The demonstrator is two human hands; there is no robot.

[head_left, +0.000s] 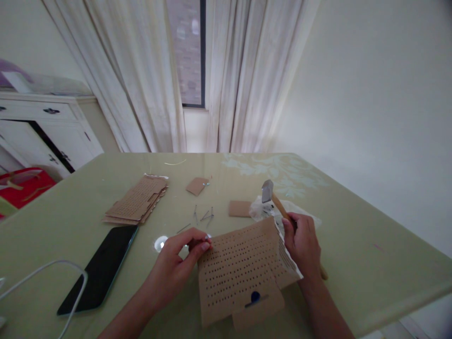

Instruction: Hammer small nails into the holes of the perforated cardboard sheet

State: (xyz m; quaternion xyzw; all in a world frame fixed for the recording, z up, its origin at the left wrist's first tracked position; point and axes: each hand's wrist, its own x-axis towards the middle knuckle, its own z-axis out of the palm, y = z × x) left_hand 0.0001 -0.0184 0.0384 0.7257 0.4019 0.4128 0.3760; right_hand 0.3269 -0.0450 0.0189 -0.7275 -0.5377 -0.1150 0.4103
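A perforated brown cardboard piece (240, 263) is tilted up off the table in front of me, a blue dot near its lower tab. My left hand (183, 252) pinches at its upper left corner; a small shiny bit shows at the fingertips, too small to name. In my right hand (302, 242) is a hammer (278, 202), its wooden handle wrapped by the fingers and its metal head pointing up and away. That hand is beside the cardboard's torn right edge; whether it touches the edge I cannot tell. Several loose nails (205, 216) lie beyond the left hand.
Stacked perforated cardboard (136, 200) lies at the left, near a black tablet (100, 268) crossed by a white cable (83, 282). Small cardboard pieces (197, 186) and a clear plastic bag (300, 212) lie farther back on the table (370, 263).
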